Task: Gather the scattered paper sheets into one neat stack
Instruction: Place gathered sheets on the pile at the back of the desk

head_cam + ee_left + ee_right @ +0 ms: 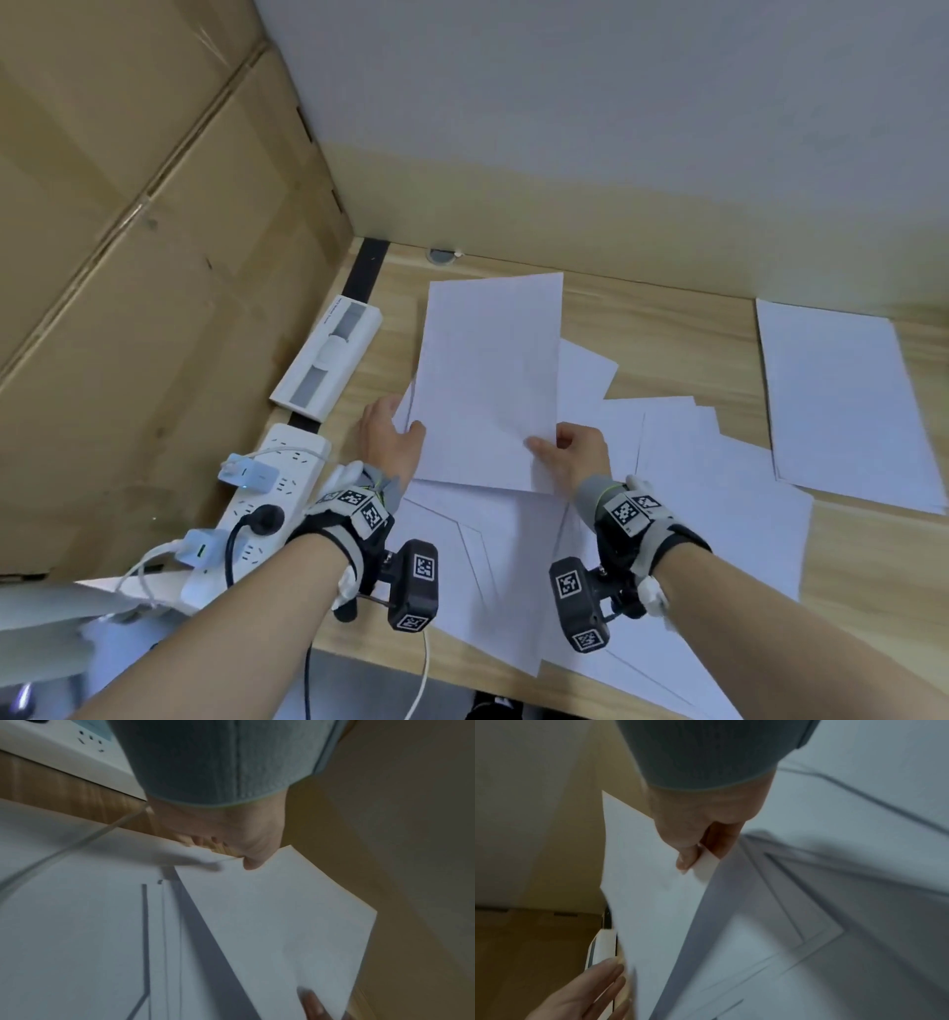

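I hold a small bundle of white sheets [488, 380] tilted up above the wooden table [667, 329]. My left hand [398, 437] pinches its left edge, thumb on top [253, 862], fingers underneath. My right hand [557, 449] pinches the lower right corner, thumb on top [685, 860], fingers curled below. The bundle [282, 923] [649, 882] casts a shadow on several loose overlapping sheets [693, 514] [77, 923] [821, 933] lying flat under it. Another pile of sheets [842, 406] lies apart at the far right.
A white power strip [267, 493] with plugs and cables lies left of my left wrist, a white flat device [328, 354] behind it. A tall cardboard box [128, 257] walls off the left side. A grey wall [616, 128] stands behind the table.
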`<action>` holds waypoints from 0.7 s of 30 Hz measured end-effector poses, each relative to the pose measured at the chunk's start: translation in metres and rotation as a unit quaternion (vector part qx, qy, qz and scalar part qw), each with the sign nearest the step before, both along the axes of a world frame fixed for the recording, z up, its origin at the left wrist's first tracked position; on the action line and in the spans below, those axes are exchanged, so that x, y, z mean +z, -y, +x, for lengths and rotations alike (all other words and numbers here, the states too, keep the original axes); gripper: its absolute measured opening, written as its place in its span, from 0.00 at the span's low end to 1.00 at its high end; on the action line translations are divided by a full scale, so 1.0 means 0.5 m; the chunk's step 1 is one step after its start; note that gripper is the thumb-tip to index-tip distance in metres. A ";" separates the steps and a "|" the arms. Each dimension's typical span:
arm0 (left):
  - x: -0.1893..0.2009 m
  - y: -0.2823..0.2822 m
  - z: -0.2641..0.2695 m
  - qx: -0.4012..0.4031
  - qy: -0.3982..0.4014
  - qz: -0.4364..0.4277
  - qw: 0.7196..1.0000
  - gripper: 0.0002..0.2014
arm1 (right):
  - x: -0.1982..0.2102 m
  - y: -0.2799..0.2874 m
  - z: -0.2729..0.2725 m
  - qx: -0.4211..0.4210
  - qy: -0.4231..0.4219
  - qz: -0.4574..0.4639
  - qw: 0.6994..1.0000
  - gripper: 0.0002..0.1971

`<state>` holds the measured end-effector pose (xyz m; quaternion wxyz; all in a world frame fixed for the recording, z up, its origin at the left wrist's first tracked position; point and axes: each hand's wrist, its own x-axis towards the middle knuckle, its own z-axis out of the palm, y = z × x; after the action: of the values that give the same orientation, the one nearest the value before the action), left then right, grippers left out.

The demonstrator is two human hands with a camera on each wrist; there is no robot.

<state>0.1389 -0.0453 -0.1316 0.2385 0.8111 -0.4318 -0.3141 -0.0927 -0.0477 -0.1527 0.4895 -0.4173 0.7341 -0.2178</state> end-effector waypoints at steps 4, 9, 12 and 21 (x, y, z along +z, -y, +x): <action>0.025 0.021 -0.064 0.003 -0.210 -0.005 0.978 0.22 | 0.039 -0.033 -0.084 -0.042 0.047 -0.013 0.998 0.26; 0.027 0.028 -0.143 -0.061 -0.258 0.101 0.959 0.12 | 0.048 -0.077 -0.172 -0.073 0.051 0.021 0.996 0.26; 0.027 0.017 -0.200 -0.097 -0.225 0.085 0.966 0.06 | 0.037 -0.122 -0.251 -0.154 -0.021 0.022 0.988 0.23; -0.015 -0.035 -0.275 -0.133 -0.185 0.048 0.973 0.08 | 0.011 -0.260 -0.425 -0.259 -0.246 0.124 0.926 0.37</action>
<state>0.0016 -0.0277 -0.1390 0.2305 0.6851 -0.4686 -0.5078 -0.3049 0.0821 -0.1473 0.2674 -0.1889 0.9352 -0.1350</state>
